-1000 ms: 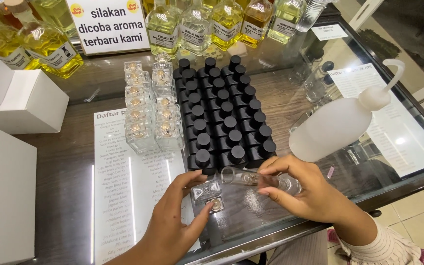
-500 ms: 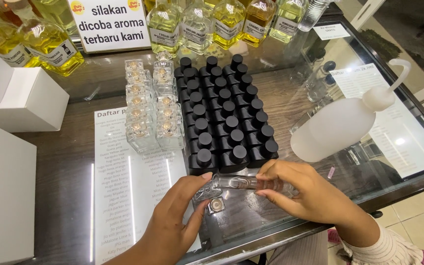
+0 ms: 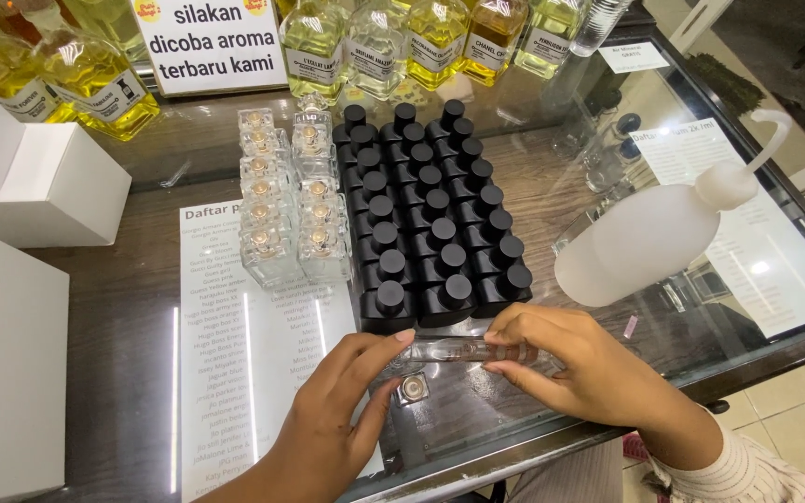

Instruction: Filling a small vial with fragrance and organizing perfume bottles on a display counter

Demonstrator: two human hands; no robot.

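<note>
A small clear glass bottle [image 3: 449, 352] lies sideways between my two hands, just above the glass counter. My left hand [image 3: 342, 410] pinches its left end with thumb and fingers. My right hand [image 3: 575, 368] grips its right end. A small clear square cap [image 3: 412, 389] with a metal centre rests on the counter below the bottle, beside my left thumb. Right behind my hands stands a block of several black-capped bottles [image 3: 426, 224].
Several clear empty bottles [image 3: 281, 210] stand left of the black block. A white squeeze bottle [image 3: 649, 237] with a bent spout lies tilted at the right. White boxes [image 3: 34, 191] sit at the left. Yellow perfume bottles [image 3: 393, 37] and a sign line the back. A printed list [image 3: 235, 354] lies under the glass.
My hands have drawn closer together around the bottle, and the bottle sits slightly lower and more level than before. Nothing else on the counter has moved.
</note>
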